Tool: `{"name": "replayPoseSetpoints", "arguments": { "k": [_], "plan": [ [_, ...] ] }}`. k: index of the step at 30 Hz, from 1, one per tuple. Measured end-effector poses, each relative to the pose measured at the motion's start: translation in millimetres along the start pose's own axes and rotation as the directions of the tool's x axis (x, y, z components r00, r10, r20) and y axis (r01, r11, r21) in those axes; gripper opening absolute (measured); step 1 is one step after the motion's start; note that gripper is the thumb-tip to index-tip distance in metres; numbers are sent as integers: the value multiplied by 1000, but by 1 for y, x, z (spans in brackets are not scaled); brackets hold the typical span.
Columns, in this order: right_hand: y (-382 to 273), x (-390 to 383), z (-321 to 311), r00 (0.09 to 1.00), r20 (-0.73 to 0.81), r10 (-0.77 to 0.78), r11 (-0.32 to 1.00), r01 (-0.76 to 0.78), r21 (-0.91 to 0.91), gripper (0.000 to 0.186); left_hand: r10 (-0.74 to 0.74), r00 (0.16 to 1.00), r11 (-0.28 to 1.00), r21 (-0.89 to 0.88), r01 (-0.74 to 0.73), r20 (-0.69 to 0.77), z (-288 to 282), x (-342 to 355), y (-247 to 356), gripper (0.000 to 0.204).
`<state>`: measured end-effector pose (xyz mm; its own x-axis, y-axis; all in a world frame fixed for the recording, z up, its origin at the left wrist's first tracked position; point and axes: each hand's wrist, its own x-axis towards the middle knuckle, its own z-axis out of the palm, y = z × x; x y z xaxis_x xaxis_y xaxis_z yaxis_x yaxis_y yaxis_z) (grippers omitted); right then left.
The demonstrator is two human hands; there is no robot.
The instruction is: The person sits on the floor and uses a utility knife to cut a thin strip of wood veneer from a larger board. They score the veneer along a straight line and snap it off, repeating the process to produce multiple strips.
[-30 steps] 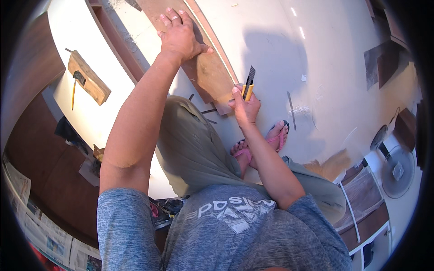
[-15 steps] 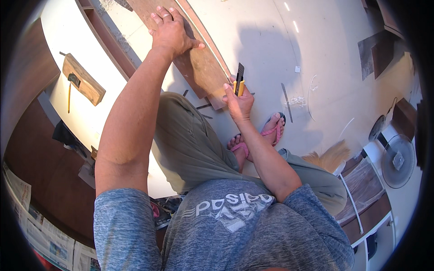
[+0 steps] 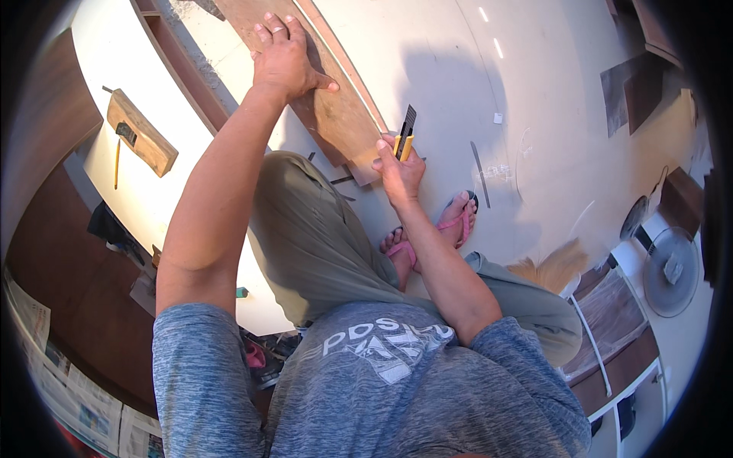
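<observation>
My left hand (image 3: 286, 67) lies with fingers spread on a long brown wooden board (image 3: 336, 122), which slants from the top of the view towards my right hand. Wrapped in my right hand (image 3: 402, 174) is a yellow utility knife (image 3: 404, 145), its dark snap-off blade out and pointing up and away. That hand is at the near right corner of the board; whether it touches the wood I cannot tell. A narrow reddish strip (image 3: 359, 91) runs along the board's right edge, with a pale line between them.
A wooden hand plane (image 3: 143, 133) and a yellow pencil (image 3: 117, 164) lie on a white surface at the left. Dark thin strips (image 3: 480, 174) are on the pale floor near my sandalled feet (image 3: 458, 217). A broom (image 3: 557, 263) and a round fan (image 3: 670, 271) are at the right.
The view has shifted slightly. My left hand stays flat on the board and my right hand keeps the knife at nearly the same place, its blade a little more tilted right.
</observation>
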<state>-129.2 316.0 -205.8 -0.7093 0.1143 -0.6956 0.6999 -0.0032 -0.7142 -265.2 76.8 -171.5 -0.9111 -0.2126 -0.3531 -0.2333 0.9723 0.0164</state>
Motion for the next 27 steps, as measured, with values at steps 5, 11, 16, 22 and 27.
{"name": "replayPoseSetpoints", "arguments": {
  "k": [5,11,16,22,27],
  "plan": [
    [10,-1,-4,980,6,-201,964,199,-175,26,28,1000,1000,13,-28,1,0,-1,-2,148],
    [6,-2,-5,999,-2,-46,992,46,-117,27,69,997,997,19,-68,-40,2,2,-5,149],
    [12,10,-13,990,67,-127,962,140,-234,31,-128,985,981,-160,108,-117,8,-19,-4,132],
    [-4,14,-14,993,97,-59,954,85,-287,43,-403,639,87,-668,739,655,14,-7,-21,72],
    [-6,15,-12,993,120,-9,956,44,-291,41,-327,604,-203,-678,706,727,27,-19,-21,36]
  ]
}}
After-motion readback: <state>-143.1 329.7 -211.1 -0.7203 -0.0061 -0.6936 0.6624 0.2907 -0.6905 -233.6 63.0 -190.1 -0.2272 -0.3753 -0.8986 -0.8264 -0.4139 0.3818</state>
